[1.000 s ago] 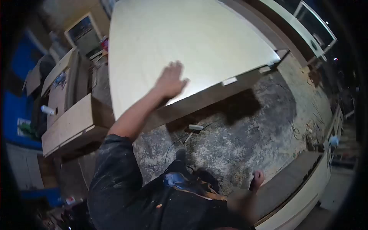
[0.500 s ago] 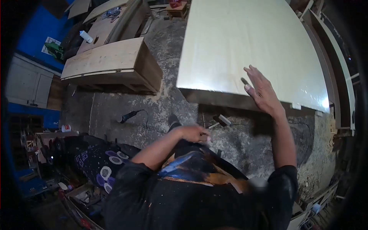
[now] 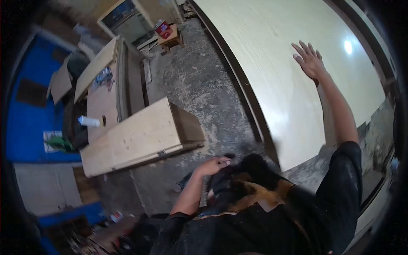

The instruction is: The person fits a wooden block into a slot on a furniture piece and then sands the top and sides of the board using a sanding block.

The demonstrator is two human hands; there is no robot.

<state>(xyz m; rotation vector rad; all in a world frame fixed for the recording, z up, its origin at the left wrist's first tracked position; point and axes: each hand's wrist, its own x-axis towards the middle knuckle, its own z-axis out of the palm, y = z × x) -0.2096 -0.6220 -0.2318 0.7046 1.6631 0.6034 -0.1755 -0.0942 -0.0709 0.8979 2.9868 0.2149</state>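
while the right hand (image 3: 310, 63) is spread wide over the big pale board (image 3: 289, 97), on it or just above, the left hand (image 3: 213, 165) is curled near the black shirt (image 3: 263, 231); i cannot tell if its grip pinches anything. the board is up ahead, toward the right. a flat palm and a light, even touch should work best.

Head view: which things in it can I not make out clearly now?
In the head view:
Pale panel: far end cut off by the top edge.
Right hand: palm hidden under its own back.
Left hand: palm turned away; I cannot tell whether it holds anything.
Red container: lettering too small and blurred.
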